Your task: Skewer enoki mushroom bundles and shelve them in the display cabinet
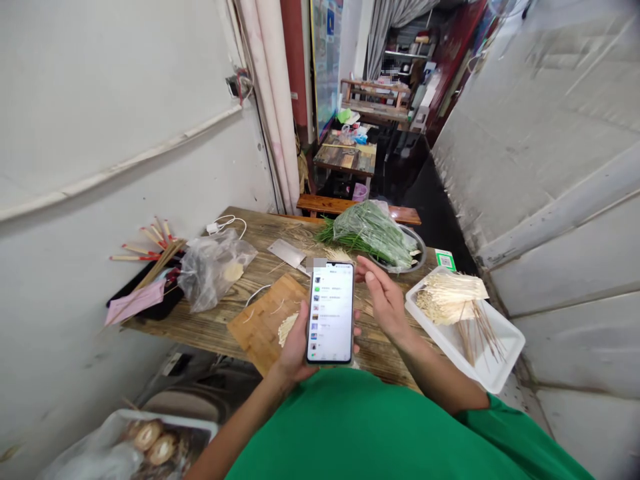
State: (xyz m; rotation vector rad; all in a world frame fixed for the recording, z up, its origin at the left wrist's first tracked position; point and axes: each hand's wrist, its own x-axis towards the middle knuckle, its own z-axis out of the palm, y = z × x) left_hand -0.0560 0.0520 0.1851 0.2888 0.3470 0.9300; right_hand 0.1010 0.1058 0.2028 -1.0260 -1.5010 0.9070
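Phone: a slim, smooth slab, the phone (pixel 331 320) stands in front of the person, above the table, its glossy rectangular screen lit with a list of rows.
Left hand: the left hand (pixel 294 348) is wrapped round the phone's lower half, thumb side at one edge, fingertips curling past the other.
Right hand: the right hand (pixel 384 301) is half open with loosely bent fingers, just beside the phone; nothing shows in its grasp.
Table: the table (pixel 257 230) is brown, streaky-grained wood.
Board: the cutting board (pixel 256 327) is flat, pale wood, with thin, stringy mushrooms (pixel 285 327) partly behind the left hand.
Cleaver: a broad, rectangular metal blade, the cleaver (pixel 287 253) lies beyond the board.
Greens: long, slender greens (pixel 367 233) in crinkled clear plastic rest over a round bowl (pixel 423 252).
Tray: the white tray (pixel 507 343), with rounded corners, carries fanned mushroom bunches (pixel 444 299) and thin brown sticks (pixel 484 333).
Bag: a wrinkled, see-through bag (pixel 213 270) slumps near the wall.
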